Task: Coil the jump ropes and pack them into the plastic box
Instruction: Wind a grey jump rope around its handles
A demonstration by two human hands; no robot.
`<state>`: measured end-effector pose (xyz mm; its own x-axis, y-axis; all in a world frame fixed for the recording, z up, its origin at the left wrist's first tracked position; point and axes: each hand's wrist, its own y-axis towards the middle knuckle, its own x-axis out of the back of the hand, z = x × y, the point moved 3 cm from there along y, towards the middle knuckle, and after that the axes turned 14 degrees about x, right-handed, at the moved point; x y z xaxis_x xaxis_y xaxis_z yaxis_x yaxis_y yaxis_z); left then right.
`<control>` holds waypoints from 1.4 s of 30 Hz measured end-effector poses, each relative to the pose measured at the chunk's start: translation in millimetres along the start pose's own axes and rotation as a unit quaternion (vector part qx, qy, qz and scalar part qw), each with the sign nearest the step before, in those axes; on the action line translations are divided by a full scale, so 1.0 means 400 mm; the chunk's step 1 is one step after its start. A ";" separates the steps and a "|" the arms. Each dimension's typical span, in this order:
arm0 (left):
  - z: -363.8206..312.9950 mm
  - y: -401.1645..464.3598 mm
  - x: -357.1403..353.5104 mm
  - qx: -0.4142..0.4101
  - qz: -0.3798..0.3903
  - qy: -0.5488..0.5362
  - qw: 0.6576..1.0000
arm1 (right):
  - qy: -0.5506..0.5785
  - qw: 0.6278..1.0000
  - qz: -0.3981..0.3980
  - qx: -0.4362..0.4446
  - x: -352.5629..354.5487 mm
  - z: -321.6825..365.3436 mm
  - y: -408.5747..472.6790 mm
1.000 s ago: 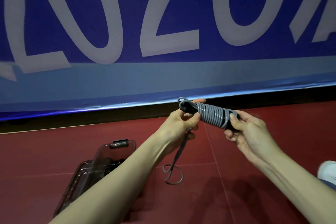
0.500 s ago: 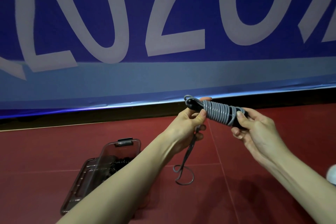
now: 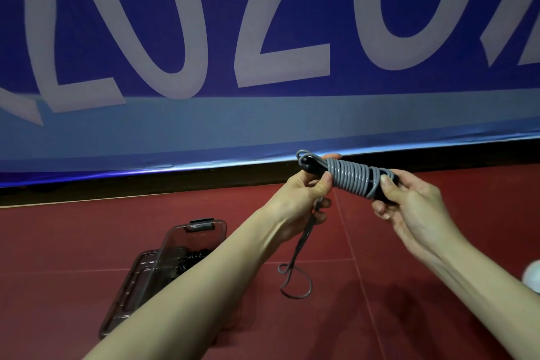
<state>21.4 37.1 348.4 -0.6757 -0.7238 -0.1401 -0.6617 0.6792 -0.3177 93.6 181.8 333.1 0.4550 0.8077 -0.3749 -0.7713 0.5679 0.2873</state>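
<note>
Inside open plastic box [image 3: 152, 278]: black coiled rope [image 3: 191, 260].

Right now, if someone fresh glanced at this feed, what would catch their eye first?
Probably the grey jump rope, wound tightly round its black handles and held up at centre between the left hand and right hand, with a loose tail dangling to the red floor. Behind, huge pale numerals fill a blue banner. Lower left, the open plastic box already holds something dark.

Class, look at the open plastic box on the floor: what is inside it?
Inside the plastic box a dark coiled rope shows; the left forearm covers the rest.
</note>
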 end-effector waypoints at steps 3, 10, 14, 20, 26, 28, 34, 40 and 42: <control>-0.001 0.003 -0.001 0.003 0.001 -0.003 1.000 | -0.006 1.000 -0.001 0.003 0.001 0.004 0.001; 0.008 0.004 -0.013 0.047 0.007 -0.053 0.997 | -0.034 0.999 0.009 0.011 0.006 0.021 0.006; 0.007 0.003 -0.023 0.082 -0.004 -0.068 0.994 | -0.053 0.998 0.014 0.035 0.009 0.030 0.006; 0.006 -0.008 -0.028 0.067 0.007 -0.066 0.995 | -0.065 0.997 0.026 0.036 0.016 0.030 0.002; -0.013 -0.018 -0.024 -0.009 0.015 0.012 1.000 | -0.013 0.999 0.027 -0.019 0.019 0.016 0.003; -0.022 -0.021 -0.020 -0.029 0.012 0.049 0.998 | -0.003 0.999 0.029 -0.035 0.017 0.012 0.003; -0.002 -0.013 -0.016 -0.014 -0.012 0.017 1.000 | -0.032 0.999 0.035 -0.004 0.011 0.028 0.008; 0.011 -0.003 -0.024 0.007 -0.006 -0.029 1.000 | -0.065 0.997 0.040 0.024 0.011 0.035 0.002; 0.008 -0.006 -0.024 0.007 0.001 -0.021 1.000 | -0.050 0.998 0.040 0.011 0.016 0.036 0.005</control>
<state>30.4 42.1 347.6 -0.6629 -0.7267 -0.1802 -0.6554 0.6796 -0.3294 101.3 190.2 344.0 0.4353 0.8618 -0.2606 -0.7979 0.5033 0.3316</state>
